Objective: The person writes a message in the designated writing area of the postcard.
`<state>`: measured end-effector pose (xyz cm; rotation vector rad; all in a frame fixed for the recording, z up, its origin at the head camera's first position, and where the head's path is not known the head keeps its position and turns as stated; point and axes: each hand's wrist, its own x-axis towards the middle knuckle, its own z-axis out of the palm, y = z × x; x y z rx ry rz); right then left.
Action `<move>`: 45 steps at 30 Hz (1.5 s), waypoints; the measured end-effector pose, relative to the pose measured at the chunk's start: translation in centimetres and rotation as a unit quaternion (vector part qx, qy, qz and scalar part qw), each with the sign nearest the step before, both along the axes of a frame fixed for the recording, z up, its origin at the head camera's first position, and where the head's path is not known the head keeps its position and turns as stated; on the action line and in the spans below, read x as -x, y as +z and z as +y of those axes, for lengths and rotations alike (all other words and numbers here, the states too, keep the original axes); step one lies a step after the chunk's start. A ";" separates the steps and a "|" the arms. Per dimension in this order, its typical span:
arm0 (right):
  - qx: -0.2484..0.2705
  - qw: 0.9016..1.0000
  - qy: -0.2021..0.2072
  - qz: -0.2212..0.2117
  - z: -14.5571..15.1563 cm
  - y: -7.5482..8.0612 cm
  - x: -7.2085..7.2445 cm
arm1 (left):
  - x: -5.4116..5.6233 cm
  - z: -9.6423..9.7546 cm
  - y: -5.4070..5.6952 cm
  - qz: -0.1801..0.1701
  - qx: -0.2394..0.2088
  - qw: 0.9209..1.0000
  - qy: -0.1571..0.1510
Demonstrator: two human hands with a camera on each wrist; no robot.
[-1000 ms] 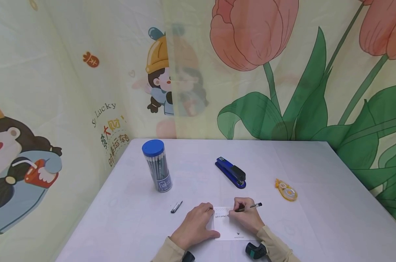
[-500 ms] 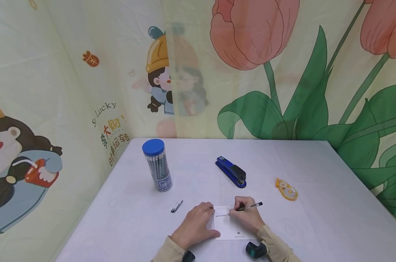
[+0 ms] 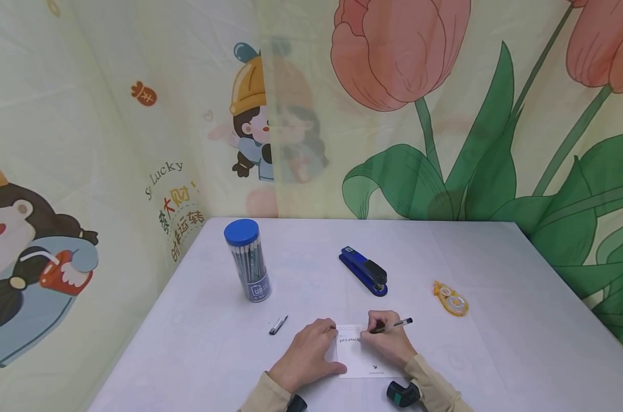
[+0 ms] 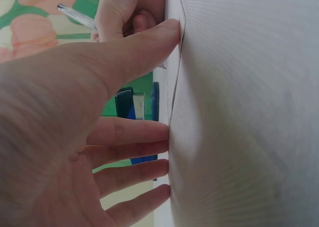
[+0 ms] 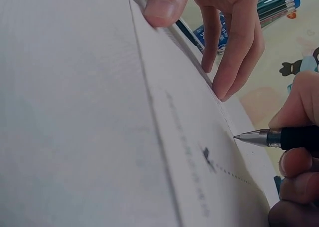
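On the white worktop [image 3: 188,355], writing begun and much space left

Toward the back left, a blue-lidded jar of pencils [image 3: 248,266] stands upright, apart from the work. The left hand [image 3: 311,352], its grip relaxed and fingers extended, rests at the left edge of a white card [image 3: 358,361] lying flat. The right hand [image 3: 389,343] covers part of the card's right side. Beyond lies a blue stapler [image 3: 363,271]; farther right, a yellow correction tape [image 3: 451,298], neither in use. The right grip pinches a pen [image 3: 400,323], point down at the card; contact is hard to tell. What looks like its cap [image 3: 278,325] lies left of the hands. One short row of handwriting [image 3: 349,340] shows near the top, unreadable; below, only a small printed mark [image 3: 375,367] is visible, so the writing seems at an early stage.
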<state>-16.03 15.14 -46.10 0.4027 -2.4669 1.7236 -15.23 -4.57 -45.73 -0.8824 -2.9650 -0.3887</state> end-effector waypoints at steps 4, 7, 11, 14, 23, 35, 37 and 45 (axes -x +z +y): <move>0.003 1.000 -0.003 -0.005 0.0 0.1 0.0 | 0.0 0.0 0.0 0.004 0.000 1.000 -0.001; 0.005 1.000 -0.008 -0.008 0.1 0.1 0.0 | 0.0 0.0 0.0 0.007 0.002 1.000 -0.002; 0.003 1.000 -0.008 -0.008 0.1 -0.1 0.1 | 0.1 0.0 0.0 0.006 0.002 1.000 -0.002; 0.001 1.000 -0.007 -0.009 0.1 -0.2 0.2 | 0.1 0.0 0.0 0.003 0.000 1.000 -0.002; 0.000 1.000 -0.004 -0.005 0.1 -0.2 0.1 | 0.0 -0.1 0.0 0.002 -0.003 1.000 -0.003; -0.005 1.000 -0.014 -0.015 0.0 0.1 0.0 | 0.0 -0.1 0.0 0.005 -0.003 1.000 -0.005; -0.004 1.000 -0.016 -0.016 0.0 0.2 -0.1 | 0.0 -0.1 0.0 0.003 -0.001 1.000 -0.003; -0.008 1.000 -0.017 -0.013 0.2 -1.1 0.6 | 0.0 -0.1 0.0 0.002 -0.002 1.000 -0.004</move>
